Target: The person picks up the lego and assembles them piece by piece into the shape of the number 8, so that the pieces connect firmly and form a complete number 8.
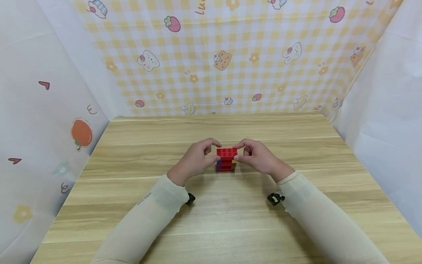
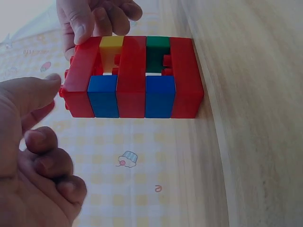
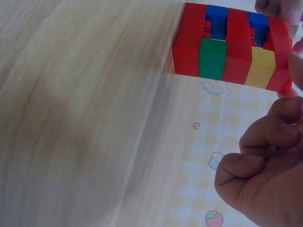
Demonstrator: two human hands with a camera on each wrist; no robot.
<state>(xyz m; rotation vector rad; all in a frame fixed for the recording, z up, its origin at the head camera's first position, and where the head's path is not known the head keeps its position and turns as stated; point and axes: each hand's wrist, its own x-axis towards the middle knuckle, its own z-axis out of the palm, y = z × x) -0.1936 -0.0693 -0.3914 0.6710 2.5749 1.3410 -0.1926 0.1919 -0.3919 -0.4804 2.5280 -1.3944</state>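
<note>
A stack of toy building bricks [image 1: 226, 163] stands upright on the table. Three long red bricks form its layers, the top red brick [image 1: 226, 151] showing its studs. Between them sit two blue bricks [image 2: 103, 96] at the left end, with a yellow brick [image 3: 262, 67] over a green brick [image 3: 212, 58] at the right end. My left hand [image 1: 197, 157] pinches the top red brick's left end, thumb in front and index finger behind. At its right end, my right hand [image 1: 258, 157] pinches the same brick likewise. The other fingers of both hands are curled.
The wooden table [image 1: 211, 223] carries the stack near its middle. Behind it hangs a yellow checked cloth [image 1: 204, 80] with cartoon prints. White sheets [image 1: 389, 110] rise at both sides. Dark wrist devices [image 1: 275, 198] sit at the sleeve cuffs.
</note>
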